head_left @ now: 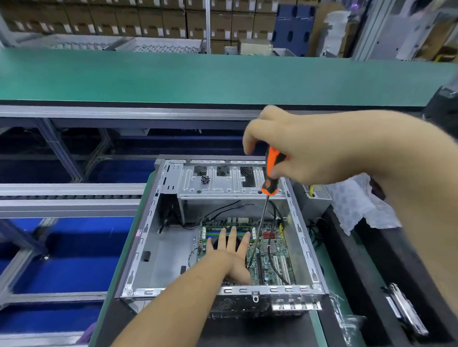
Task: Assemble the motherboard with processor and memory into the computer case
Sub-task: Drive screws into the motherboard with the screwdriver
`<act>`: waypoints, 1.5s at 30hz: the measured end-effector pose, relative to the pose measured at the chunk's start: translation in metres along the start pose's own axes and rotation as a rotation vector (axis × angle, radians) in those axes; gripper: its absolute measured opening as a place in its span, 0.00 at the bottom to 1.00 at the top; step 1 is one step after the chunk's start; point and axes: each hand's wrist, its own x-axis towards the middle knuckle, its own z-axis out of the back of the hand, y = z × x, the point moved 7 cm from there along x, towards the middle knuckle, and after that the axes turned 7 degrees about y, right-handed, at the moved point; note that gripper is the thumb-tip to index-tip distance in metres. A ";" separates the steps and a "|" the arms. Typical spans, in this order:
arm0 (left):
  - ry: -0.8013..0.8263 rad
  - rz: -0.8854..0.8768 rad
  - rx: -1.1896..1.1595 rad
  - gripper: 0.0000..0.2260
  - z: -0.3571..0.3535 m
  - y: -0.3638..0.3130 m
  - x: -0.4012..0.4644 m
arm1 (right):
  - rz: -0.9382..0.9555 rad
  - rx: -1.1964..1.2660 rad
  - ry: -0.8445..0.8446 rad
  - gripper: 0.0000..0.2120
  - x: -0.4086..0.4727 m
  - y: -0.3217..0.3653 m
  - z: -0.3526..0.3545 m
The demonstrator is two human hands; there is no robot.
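Fingers [253, 137] of the right hand [302, 150] were curled around the orange and black handle of a screwdriver [269, 175], gripping it from above. Its thin metal shaft ran down and slightly leftward into the open computer case [140, 248], with the tip meeting the motherboard [271, 254] just right of the left hand [232, 252]. Whether the tip sat on a screw could not be told.

That left hand lay flat inside the case, fingers straight and spread, pressing down on the motherboard over a dark round part, probably the processor cooler, which it mostly hid. It held nothing. Its forearm reached in over the near rim of the case.

The green motherboard lay on the floor of the case, toward the right side. Memory slots [228, 232] with blue and green strips sat just beyond the fingertips. White expansion slots [281, 270] ran along the near right part of the board. Black cables [273, 220] draped across the far right corner.

A metal drive bay [222, 183] spanned the far end of the case, with a small dark cluster of screws [205, 179] resting on top.

The case rested on a green workbench [318, 332] with a dark mat. A green conveyor belt [200, 77] crossed behind, and stacked cardboard boxes [124, 16] filled the background. White bubble wrap [358, 202] lay right of the case.
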 end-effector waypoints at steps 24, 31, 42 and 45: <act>-0.012 0.006 -0.008 0.51 0.000 0.001 0.004 | -0.097 -0.038 -0.059 0.13 -0.002 -0.011 -0.002; -0.006 -0.008 -0.002 0.51 0.002 0.001 0.004 | -0.197 -0.182 -0.241 0.20 -0.001 -0.010 0.001; -0.201 -0.192 -0.139 0.48 0.018 0.017 -0.009 | -0.012 0.416 -0.308 0.18 -0.012 -0.022 -0.011; -0.325 -0.170 -0.165 0.47 0.017 0.021 -0.009 | -0.062 0.385 -0.361 0.13 -0.015 -0.029 -0.006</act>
